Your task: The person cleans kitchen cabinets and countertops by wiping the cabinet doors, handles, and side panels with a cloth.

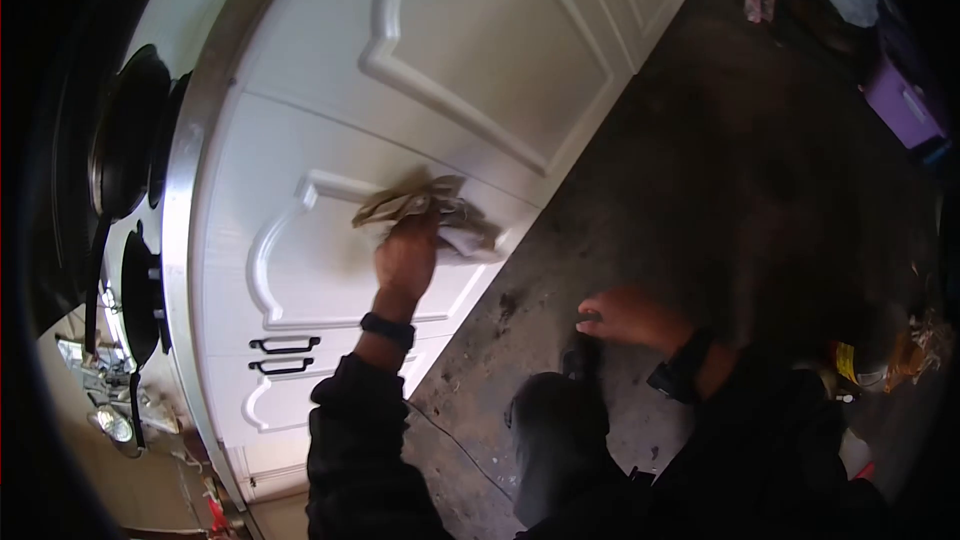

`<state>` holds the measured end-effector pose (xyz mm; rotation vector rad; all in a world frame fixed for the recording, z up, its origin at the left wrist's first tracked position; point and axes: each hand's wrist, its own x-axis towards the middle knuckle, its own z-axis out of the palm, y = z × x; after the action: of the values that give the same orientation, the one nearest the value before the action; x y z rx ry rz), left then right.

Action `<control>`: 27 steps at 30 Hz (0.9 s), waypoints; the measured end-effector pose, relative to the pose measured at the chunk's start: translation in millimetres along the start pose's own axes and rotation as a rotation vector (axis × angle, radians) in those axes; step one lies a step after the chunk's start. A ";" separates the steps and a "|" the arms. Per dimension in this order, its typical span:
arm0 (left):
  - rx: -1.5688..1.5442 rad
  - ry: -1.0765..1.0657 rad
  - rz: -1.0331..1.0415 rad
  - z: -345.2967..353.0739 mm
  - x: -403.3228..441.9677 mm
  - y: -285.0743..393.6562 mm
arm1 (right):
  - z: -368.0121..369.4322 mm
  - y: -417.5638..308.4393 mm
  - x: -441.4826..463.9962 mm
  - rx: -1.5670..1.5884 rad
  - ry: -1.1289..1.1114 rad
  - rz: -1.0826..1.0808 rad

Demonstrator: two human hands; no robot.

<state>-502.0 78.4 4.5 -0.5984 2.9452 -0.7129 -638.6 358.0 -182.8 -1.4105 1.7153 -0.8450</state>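
Observation:
My left hand (405, 255), with a dark band at the wrist, is closed around a crumpled brownish-grey cloth (425, 202). The cloth lies against a white cabinet door (320, 265) with a raised moulded panel, and its edges are blurred. My right hand (635, 318), wearing a dark watch, hangs over the floor beside my knee. Its fingers are loosely bent, with a gap at the thumb, and I see nothing held in it.
Black pans (130, 135) rest on the counter at the left, their handles pointing toward me. Two black door handles (283, 355) stick out below the cloth. A thin cable (460, 445) crosses the dark floor (700, 170). A purple box (903, 100) stands at the far right.

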 end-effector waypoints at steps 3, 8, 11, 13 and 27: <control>0.121 0.038 -0.046 -4.8 -19.9 -30.7 | 13.6 25.9 6.8 0.019 0.018 0.014; 0.239 0.342 0.154 -53.5 -10.0 -31.9 | -6.9 -2.5 6.5 -0.114 -0.106 0.077; 0.141 0.067 0.195 32.1 -15.6 -8.2 | -4.0 -5.4 7.2 -0.166 -0.143 0.053; 0.020 -0.071 0.210 85.3 -18.9 13.7 | 7.2 5.1 8.5 -0.159 -0.094 -0.001; 0.051 0.299 -0.040 -15.2 -119.9 -69.6 | 4.1 14.9 20.1 -0.143 -0.024 0.070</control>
<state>-368.5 73.7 44.8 -0.5956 3.1799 -0.9562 -644.7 340.7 -200.3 -1.4393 1.8263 -0.6762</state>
